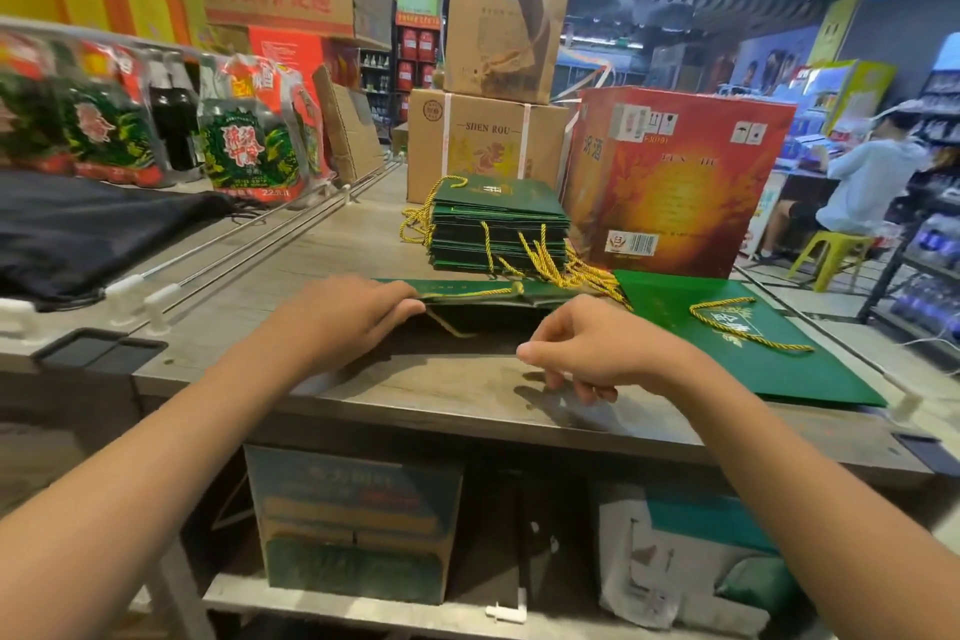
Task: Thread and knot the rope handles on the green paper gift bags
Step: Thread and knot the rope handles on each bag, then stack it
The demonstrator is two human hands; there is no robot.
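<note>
A green bag (483, 299) lies flat mid-table (291, 255). The left hand (332, 312) grips its top edge by the gold rope (467, 294); the right hand (582, 348) has fingers curled, pinching something too small to tell. Likely mid-threading; next, pull the rope through and knot it

Red carton (675, 182) beside stacked brown boxes (488, 146); black cloth (78, 234) far left.
</note>
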